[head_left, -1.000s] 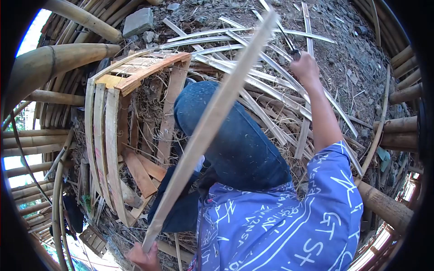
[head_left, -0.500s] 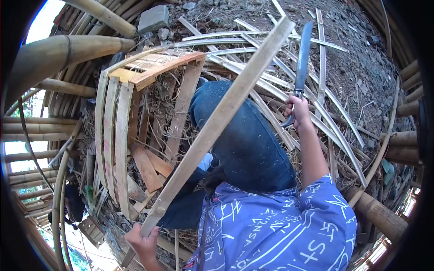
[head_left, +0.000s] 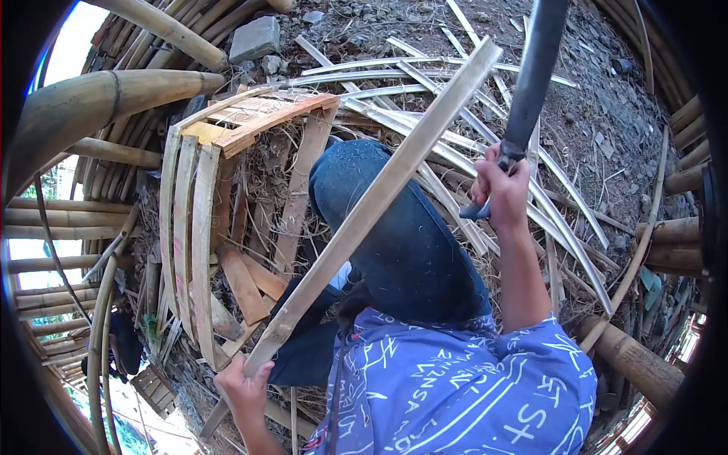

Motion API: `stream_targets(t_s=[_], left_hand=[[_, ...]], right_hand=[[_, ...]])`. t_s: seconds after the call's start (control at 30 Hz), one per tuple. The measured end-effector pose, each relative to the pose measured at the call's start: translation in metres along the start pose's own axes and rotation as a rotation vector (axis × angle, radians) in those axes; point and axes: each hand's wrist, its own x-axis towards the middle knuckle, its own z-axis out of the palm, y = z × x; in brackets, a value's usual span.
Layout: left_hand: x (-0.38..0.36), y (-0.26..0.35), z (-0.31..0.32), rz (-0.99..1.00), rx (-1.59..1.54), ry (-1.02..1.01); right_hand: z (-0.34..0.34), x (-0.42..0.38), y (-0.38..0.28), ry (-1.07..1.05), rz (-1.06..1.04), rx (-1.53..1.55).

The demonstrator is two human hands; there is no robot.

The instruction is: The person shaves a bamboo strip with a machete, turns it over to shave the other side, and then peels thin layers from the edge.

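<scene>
My left hand point(head_left: 244, 390) is closed around the lower end of a long, flat bamboo strip point(head_left: 379, 193). The strip slants up to the right across my bent knee point(head_left: 413, 235), its far end in the air. In my right hand point(head_left: 503, 189) is the handle of a machete point(head_left: 534, 80), fingers wrapped around it. Its dark blade points upward, the tip cut off by the frame's top edge. The blade stands to the right of the strip's far end, apart from it in view.
A wooden crate point(head_left: 202, 227) with slatted sides lies left of my knee, with shavings and wood pieces inside it. Several split strips point(head_left: 455, 139) are spread over the ground ahead. A grey block point(head_left: 255, 39) sits beyond the crate; thick bamboo poles point(head_left: 121, 95) enter from the left.
My right hand has raised the machete toward the camera, so its blade looks larger and higher. The bamboo strip has shifted only slightly in my left hand.
</scene>
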Motion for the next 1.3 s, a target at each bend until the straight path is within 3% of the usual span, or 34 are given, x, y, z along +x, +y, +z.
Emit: stream_targets(t_s=[0.07, 0.17, 0.3, 0.37, 0.5, 0.83, 1.17, 1.23, 1.27, 1.3], left_hand=[[0.006, 0.026, 0.003, -0.002, 0.051, 0.001], [0.023, 0.070, 0.017, 0.057, -0.011, 0.018], [0.045, 0.121, 0.030, 0.069, -0.008, -0.143], [0.052, 0.136, 0.040, 0.102, -0.065, -0.134], [0.058, 0.139, 0.046, 0.203, -0.096, -0.100], [0.049, 0.137, 0.044, 0.218, -0.061, -0.130], [0.045, 0.136, 0.040, 0.199, -0.065, -0.128], [0.042, 0.134, 0.038, 0.185, -0.063, -0.143], [0.038, 0.131, 0.036, 0.156, -0.089, -0.137], [0.032, 0.126, 0.033, 0.129, -0.112, -0.136]], right_hand=[[0.009, -0.013, -0.009, -0.026, -0.059, -0.254], [0.012, -0.023, -0.010, -0.146, -0.307, -0.636], [0.026, -0.030, -0.011, -0.186, -0.389, -0.813], [0.027, -0.026, -0.005, -0.198, -0.501, -0.953], [0.021, -0.006, 0.001, -0.171, -0.514, -1.138], [0.015, 0.030, 0.012, -0.155, -0.510, -1.296], [0.012, 0.045, 0.013, -0.148, -0.650, -1.293], [0.005, 0.055, 0.016, -0.107, -0.617, -1.315], [-0.011, 0.076, 0.023, 0.021, -0.516, -1.429], [-0.018, 0.083, 0.011, 0.079, -0.596, -1.325]])
